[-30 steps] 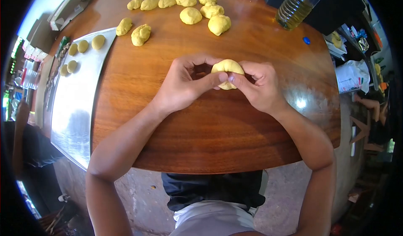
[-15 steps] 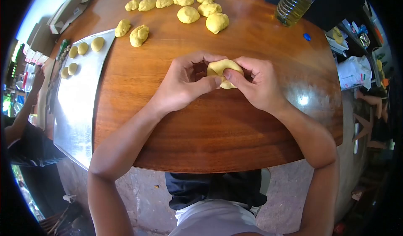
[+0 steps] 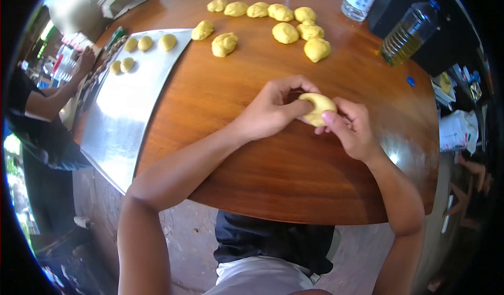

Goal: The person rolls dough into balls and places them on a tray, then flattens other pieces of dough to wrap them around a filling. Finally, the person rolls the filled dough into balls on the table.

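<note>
A piece of yellow dough (image 3: 321, 107) is held between both hands above the wooden table (image 3: 252, 179). My left hand (image 3: 278, 108) is closed on its left side, with the thumb pressed into the dough's middle. On the right side, my right hand (image 3: 353, 129) pinches the edge between thumb and fingers. Beyond the hands lie several rough yellow dough lumps (image 3: 280, 12) in a loose group. Two more, one of them a larger lump (image 3: 224, 45), sit close to the metal tray (image 3: 118, 121). Several smooth round dough balls (image 3: 167, 43) rest at the tray's far end.
At the far right stand a bottle of yellow oil (image 3: 407, 37) and a clear labelled bottle (image 3: 359, 1). A blue cap (image 3: 410, 81) lies near the right edge. Another person's arm (image 3: 63, 92) is beyond the tray at left. A white bag (image 3: 458, 129) is off the table's right side.
The view has turned left, so things appear farther right. Both hands still hold the dough. It has been turned, and my left thumb now presses into its middle.
</note>
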Demonstrator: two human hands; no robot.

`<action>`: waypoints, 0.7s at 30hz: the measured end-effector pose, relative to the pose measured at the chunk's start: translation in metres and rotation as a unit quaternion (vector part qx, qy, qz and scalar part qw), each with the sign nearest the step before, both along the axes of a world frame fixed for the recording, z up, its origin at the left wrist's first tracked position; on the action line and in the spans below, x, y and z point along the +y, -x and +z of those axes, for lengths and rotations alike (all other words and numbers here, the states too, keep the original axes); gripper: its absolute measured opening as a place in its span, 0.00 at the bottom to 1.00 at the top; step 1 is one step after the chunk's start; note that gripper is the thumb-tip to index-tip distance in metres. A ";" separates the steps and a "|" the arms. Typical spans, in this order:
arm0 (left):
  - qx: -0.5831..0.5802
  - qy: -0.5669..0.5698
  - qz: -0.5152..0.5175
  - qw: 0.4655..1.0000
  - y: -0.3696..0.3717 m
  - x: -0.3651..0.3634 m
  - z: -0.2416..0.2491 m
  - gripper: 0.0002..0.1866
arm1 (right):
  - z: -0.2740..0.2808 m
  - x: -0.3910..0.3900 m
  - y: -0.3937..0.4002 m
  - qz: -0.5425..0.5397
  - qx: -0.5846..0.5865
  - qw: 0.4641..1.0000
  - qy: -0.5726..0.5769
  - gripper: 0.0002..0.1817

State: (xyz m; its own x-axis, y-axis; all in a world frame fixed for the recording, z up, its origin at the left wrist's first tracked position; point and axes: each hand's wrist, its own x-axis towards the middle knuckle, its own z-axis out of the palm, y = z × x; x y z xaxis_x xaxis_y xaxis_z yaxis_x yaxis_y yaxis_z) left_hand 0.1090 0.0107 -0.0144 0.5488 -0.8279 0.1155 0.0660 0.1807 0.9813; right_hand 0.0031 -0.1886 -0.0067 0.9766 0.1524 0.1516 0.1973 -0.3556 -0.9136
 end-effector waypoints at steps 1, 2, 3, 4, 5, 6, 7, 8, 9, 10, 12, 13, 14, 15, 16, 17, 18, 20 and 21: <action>-0.018 -0.006 0.004 1.000 0.001 0.001 0.002 0.14 | 0.002 0.003 0.001 -0.021 -0.004 0.999 -0.025 0.16; -0.019 -0.007 0.013 1.000 0.002 0.002 0.003 0.14 | 0.003 0.004 0.001 -0.043 -0.010 0.998 -0.049 0.15; -0.025 -0.026 -0.007 0.999 0.002 0.003 0.006 0.14 | 0.003 0.003 0.002 -0.041 -0.011 0.998 -0.038 0.16; -0.034 -0.044 -0.029 0.998 0.001 0.002 0.009 0.14 | 0.004 0.002 0.001 -0.036 -0.016 0.998 -0.038 0.16; -0.036 -0.018 -0.032 0.999 0.000 0.000 0.003 0.15 | 0.004 0.001 0.002 -0.046 -0.002 0.999 -0.024 0.16; -0.038 -0.019 -0.025 0.999 0.000 -0.001 0.002 0.15 | 0.004 0.001 0.003 -0.054 0.013 0.998 -0.009 0.16; -0.037 -0.015 -0.020 0.999 -0.001 -0.003 0.000 0.16 | 0.000 -0.001 0.003 -0.058 0.012 0.998 -0.011 0.15; -0.034 -0.011 -0.014 0.999 -0.001 -0.004 -0.003 0.17 | -0.001 -0.001 0.003 -0.049 0.011 0.999 -0.013 0.15; -0.068 -0.014 0.003 0.998 0.001 -0.004 -0.001 0.18 | -0.002 0.000 0.002 -0.061 0.007 0.998 -0.033 0.15; -0.067 -0.019 0.011 0.997 0.003 -0.003 0.000 0.18 | -0.003 0.002 0.001 -0.073 0.006 0.996 -0.056 0.15; -0.028 -0.025 0.044 0.998 0.006 -0.004 0.006 0.22 | 0.000 0.004 -0.001 -0.066 -0.002 0.996 -0.064 0.16; -0.049 -0.011 0.052 0.997 0.006 -0.006 0.002 0.22 | -0.001 0.002 -0.001 -0.062 -0.011 0.997 -0.051 0.16; -0.050 -0.011 0.052 0.997 0.006 -0.006 0.002 0.22 | -0.001 0.000 0.000 -0.060 -0.018 0.997 -0.037 0.16; -0.091 -0.012 0.040 0.995 0.006 -0.007 0.003 0.20 | 0.000 -0.001 -0.001 -0.061 -0.021 0.997 -0.037 0.16; -0.128 -0.013 0.028 0.991 0.006 -0.007 0.003 0.19 | -0.001 -0.001 -0.001 -0.046 -0.030 0.996 -0.069 0.16; -0.125 -0.014 0.029 0.992 0.007 -0.006 0.001 0.19 | -0.003 0.000 0.001 -0.030 -0.036 0.994 -0.101 0.15; -0.111 -0.028 0.030 0.993 0.009 -0.005 0.001 0.16 | -0.004 0.002 0.002 -0.029 -0.032 0.994 -0.101 0.15; -0.098 -0.041 0.030 0.994 0.009 -0.005 0.001 0.15 | -0.001 0.008 0.002 0.002 -0.073 0.989 -0.127 0.14; -0.129 -0.060 0.050 0.989 0.008 -0.004 0.002 0.13 | -0.001 0.006 0.001 0.002 -0.074 0.989 -0.127 0.14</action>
State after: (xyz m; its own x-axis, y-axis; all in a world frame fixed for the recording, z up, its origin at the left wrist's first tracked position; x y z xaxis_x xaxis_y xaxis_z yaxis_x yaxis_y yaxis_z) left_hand 0.1015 0.0069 -0.0125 0.5932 -0.7877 0.1662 -0.2015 0.0545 0.9780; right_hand 0.0018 -0.1823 -0.0078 0.9406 0.0942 0.3262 0.3359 -0.1181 -0.9345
